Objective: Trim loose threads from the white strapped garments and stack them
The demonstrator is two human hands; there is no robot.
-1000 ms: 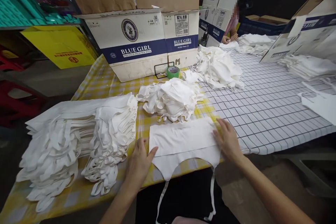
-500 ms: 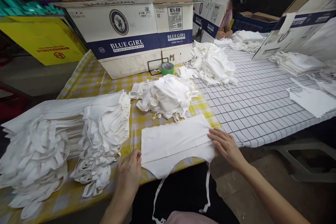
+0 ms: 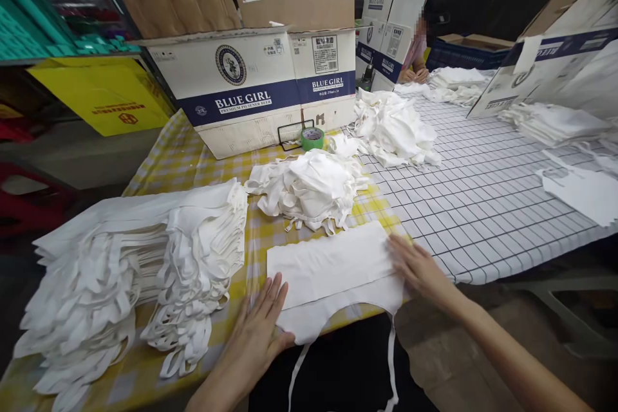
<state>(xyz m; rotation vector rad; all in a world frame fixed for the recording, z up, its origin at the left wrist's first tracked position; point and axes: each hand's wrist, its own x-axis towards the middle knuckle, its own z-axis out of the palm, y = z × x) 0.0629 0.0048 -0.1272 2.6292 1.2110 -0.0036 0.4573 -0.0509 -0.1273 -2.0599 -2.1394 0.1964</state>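
The left hand (image 3: 255, 338), open with fingers spread, and the right hand (image 3: 421, 273), fingers extended, lie flat at either end of a folded white strapped garment (image 3: 333, 270) on a yellow-checked cloth (image 3: 161, 158), gripping nothing. A thick stack of white garments (image 3: 149, 209) sits left; close behind, a loose white heap (image 3: 313, 183) stands before green tape (image 3: 312, 138) and a large Blue Girl carton (image 3: 255, 122).

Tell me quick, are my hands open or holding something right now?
Left hand: open, fingers spread on the left edge of the folded white strappy top.
Right hand: open, fingers extended at its right edge.
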